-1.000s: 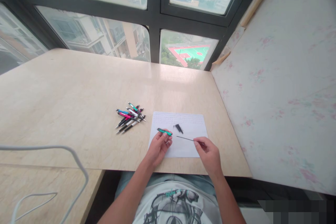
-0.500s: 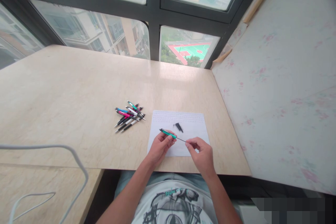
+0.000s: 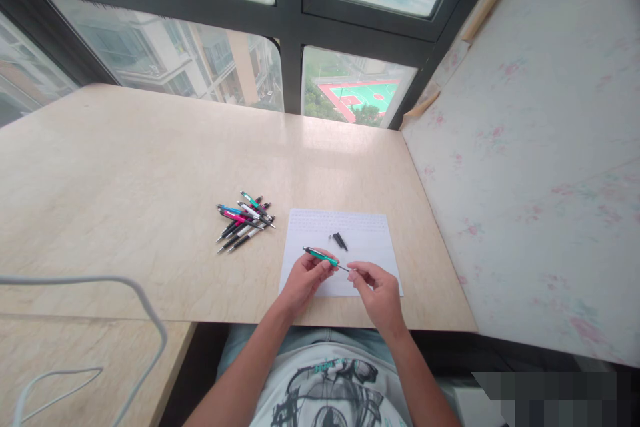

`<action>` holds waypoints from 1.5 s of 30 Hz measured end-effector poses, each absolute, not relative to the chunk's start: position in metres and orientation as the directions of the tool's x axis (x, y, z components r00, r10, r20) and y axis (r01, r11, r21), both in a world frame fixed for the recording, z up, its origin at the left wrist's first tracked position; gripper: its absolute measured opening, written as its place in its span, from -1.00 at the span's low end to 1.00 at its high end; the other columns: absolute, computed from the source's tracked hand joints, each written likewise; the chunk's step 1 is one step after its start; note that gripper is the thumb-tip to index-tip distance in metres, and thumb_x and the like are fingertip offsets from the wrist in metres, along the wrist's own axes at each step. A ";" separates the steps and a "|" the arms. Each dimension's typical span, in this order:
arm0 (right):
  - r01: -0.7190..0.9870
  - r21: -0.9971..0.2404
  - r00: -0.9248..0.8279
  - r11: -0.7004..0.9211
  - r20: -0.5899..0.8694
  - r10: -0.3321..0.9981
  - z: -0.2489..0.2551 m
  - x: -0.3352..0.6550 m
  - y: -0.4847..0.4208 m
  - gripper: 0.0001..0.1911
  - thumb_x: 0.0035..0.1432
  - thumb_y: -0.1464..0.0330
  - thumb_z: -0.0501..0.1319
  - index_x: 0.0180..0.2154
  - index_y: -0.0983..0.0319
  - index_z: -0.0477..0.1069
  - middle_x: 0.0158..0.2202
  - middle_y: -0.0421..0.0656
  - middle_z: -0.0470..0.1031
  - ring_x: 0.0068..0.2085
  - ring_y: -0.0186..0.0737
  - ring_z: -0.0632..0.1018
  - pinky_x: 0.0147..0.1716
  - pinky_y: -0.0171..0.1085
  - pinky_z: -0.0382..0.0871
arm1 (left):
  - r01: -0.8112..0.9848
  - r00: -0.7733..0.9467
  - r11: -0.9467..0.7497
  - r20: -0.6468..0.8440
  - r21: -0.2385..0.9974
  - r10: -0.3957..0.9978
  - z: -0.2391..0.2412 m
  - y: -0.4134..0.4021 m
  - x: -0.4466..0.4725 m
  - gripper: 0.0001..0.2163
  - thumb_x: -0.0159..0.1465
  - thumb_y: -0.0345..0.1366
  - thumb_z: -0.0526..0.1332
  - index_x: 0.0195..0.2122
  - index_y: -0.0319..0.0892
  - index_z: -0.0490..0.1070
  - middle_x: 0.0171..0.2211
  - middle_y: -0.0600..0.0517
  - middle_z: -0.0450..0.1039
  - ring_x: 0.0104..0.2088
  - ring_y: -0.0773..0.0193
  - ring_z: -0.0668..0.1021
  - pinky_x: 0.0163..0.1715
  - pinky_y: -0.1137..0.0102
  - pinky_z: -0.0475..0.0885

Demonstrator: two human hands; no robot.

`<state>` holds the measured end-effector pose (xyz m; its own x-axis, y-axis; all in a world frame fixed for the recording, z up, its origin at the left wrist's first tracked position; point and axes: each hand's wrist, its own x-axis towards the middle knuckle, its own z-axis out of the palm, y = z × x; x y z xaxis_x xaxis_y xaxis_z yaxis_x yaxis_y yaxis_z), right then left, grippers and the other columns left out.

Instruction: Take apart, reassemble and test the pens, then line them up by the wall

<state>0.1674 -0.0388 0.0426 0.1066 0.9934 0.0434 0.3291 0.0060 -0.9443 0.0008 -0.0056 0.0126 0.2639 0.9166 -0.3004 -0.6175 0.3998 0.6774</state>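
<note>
Here's the pale tabletop [image 3: 150, 167] stretching wide below the window, and near its front edge lies the white sheet of paper [image 3: 375, 240], lines of writing across its top. Off to its left, just beside it, sits the pile of pens [image 3: 239, 219], crisscrossed in pink, blue, white, black and green.

Over the paper, both hands are busy! The right hand [image 3: 377, 290] has thumb and forefinger pinched together; the left hand [image 3: 306, 280] curls in from the other side, and the two sets of fingertips are now close together. Between the left thumb and fingers, firmly grasped, is the green pen barrel [image 3: 323, 255], its black end poking out past the fingers to the upper left, its other end pointing at the right hand. And there, bridging the gap, the dark refill [image 3: 343, 268], one end at the barrel's mouth, the other in the right hand's pinch.

A second ago that refill is fully clear of the barrel; half a second ago a long stretch of it shows; now just a short length remains in sight, the right hand having moved in. Just beyond the fingers, the small black pen parts [image 3: 341, 241] stay put on the paper.
</note>
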 end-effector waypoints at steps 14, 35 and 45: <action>0.624 -0.779 0.001 0.068 0.087 0.996 0.020 0.193 0.009 -0.69 0.21 0.33 0.09 -0.07 0.24 0.48 -0.26 -0.09 0.53 -0.35 -0.24 0.49 -0.36 -0.29 0.41 | -0.745 0.198 0.383 -0.366 0.546 0.909 0.002 0.001 -0.005 -0.80 0.11 -0.35 0.40 -0.26 -0.25 0.49 -0.33 -0.03 0.53 -0.39 0.39 0.54 -0.31 0.50 0.45; 0.769 -0.624 -0.080 0.135 0.116 0.990 -0.005 0.186 0.035 -0.82 0.12 0.43 0.13 -0.24 0.21 0.45 -0.29 -0.10 0.48 -0.29 -0.17 0.49 -0.23 -0.21 0.36 | -0.706 0.240 0.406 -0.344 0.580 0.908 0.001 -0.002 -0.004 -0.77 0.09 -0.32 0.41 -0.24 -0.23 0.48 -0.30 -0.03 0.53 -0.33 0.35 0.54 -0.26 0.46 0.43; -0.001 -0.983 0.204 -0.185 -0.181 0.962 0.023 0.184 -0.015 -0.78 0.05 0.22 0.31 -0.33 0.21 0.40 -0.48 -0.24 0.41 -0.49 -0.33 0.36 -0.51 -0.34 0.24 | -0.704 0.079 0.282 -0.323 0.651 0.943 0.004 -0.002 -0.002 -0.81 0.10 -0.35 0.40 -0.25 -0.21 0.51 -0.24 -0.04 0.55 -0.28 0.34 0.56 -0.26 0.47 0.43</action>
<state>0.1839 -0.0154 0.0231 0.2044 0.9620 -0.1811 -0.0010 -0.1848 -0.9828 -0.0024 -0.0017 0.0040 0.0785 0.9431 -0.3233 -0.7043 0.2819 0.6515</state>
